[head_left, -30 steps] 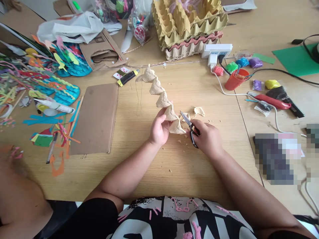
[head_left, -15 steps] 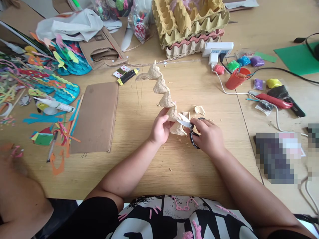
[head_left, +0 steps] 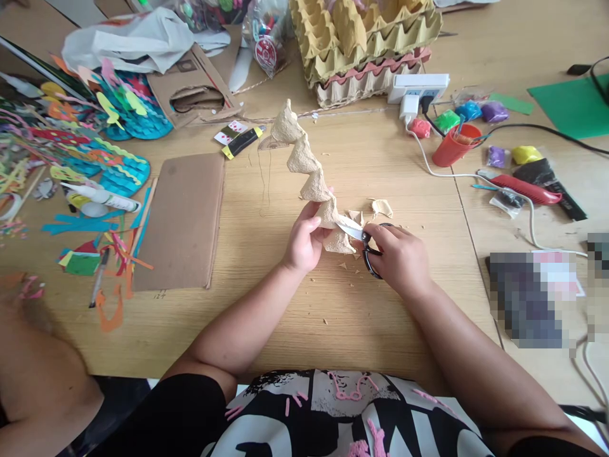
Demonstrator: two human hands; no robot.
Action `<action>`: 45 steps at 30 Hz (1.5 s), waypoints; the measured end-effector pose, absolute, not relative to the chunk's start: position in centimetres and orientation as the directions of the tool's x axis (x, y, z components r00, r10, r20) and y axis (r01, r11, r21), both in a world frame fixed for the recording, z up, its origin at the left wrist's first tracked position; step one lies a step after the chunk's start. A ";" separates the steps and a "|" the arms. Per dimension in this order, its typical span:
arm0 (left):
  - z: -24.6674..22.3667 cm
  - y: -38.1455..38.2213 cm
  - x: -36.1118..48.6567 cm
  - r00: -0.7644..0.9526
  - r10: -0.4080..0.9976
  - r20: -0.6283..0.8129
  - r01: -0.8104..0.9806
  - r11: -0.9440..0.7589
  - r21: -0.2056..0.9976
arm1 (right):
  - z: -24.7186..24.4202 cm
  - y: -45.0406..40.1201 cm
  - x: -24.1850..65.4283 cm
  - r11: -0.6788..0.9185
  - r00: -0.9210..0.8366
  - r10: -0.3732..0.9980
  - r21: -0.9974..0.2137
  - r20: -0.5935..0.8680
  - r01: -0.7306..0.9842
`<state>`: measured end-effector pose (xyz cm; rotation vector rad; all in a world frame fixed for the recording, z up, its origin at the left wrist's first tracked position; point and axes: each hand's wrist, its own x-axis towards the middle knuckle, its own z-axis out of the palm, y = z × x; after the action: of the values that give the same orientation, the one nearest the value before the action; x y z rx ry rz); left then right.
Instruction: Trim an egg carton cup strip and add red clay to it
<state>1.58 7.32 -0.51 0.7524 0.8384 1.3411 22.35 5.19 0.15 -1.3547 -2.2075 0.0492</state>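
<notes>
My left hand (head_left: 306, 241) is closed on a strip of egg carton (head_left: 304, 154), a zigzag row of several beige pulp cones reaching up and away to the left. My right hand (head_left: 402, 257) has its fingers through the black handles of a pair of scissors (head_left: 351, 227). The scissor blades lie against the strip between its two nearest cones, and now look almost closed together. Cut carton scraps (head_left: 382, 207) lie on the table just beyond the scissors, with small crumbs scattered around.
Stacked egg trays (head_left: 366, 54) stand at the back beside a white power strip (head_left: 419, 87). A brown cardboard sheet (head_left: 178, 222) and colourful paper craft pieces lie left. An orange cup (head_left: 457, 146) and a white cable are right. Another person's arm (head_left: 42, 362) rests at the left edge.
The scissor blades have come together on the strip. The strip's far end has tipped a little to the left and up, and my left hand has barely shifted.
</notes>
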 end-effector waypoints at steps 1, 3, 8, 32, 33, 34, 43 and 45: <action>-0.5 7.3 1.6 0.040 0.996 -0.082 -0.515 0.091 0.852 | 0.2 5.2 22.3 0.490 -0.342 0.836 -0.305 0.429 0.817; -0.5 7.3 1.6 0.048 0.996 -0.081 -0.523 0.094 0.847 | 0.3 5.1 22.2 0.481 -0.336 0.843 -0.310 0.421 0.820; -0.7 7.3 1.7 0.047 0.994 -0.094 -0.534 0.105 0.839 | 0.4 4.9 22.1 0.456 -0.326 0.866 -0.329 0.380 0.827; -1.3 7.3 2.2 -0.043 0.995 -0.085 -0.544 0.048 0.838 | 0.5 5.3 22.2 0.380 -0.241 0.917 -0.514 0.318 0.769; -1.4 7.3 2.2 -0.038 0.996 -0.079 -0.541 0.046 0.840 | 0.5 5.4 22.3 0.384 -0.254 0.918 -0.529 0.303 0.756; -1.4 7.3 2.1 -0.032 0.997 -0.076 -0.536 0.047 0.843 | 0.4 5.4 22.3 0.386 -0.267 0.920 -0.541 0.287 0.747; -1.3 7.4 1.8 0.025 0.998 -0.060 -0.525 0.065 0.848 | 0.0 5.4 22.6 0.407 -0.328 0.913 -0.575 0.241 0.710; -1.3 7.4 1.7 0.040 0.998 -0.052 -0.521 0.065 0.851 | 0.1 5.4 22.5 0.403 -0.327 0.915 -0.573 0.238 0.713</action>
<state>1.70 7.41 -1.30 0.7683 0.8091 1.3586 22.54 5.42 0.07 -1.3832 -2.1361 0.5018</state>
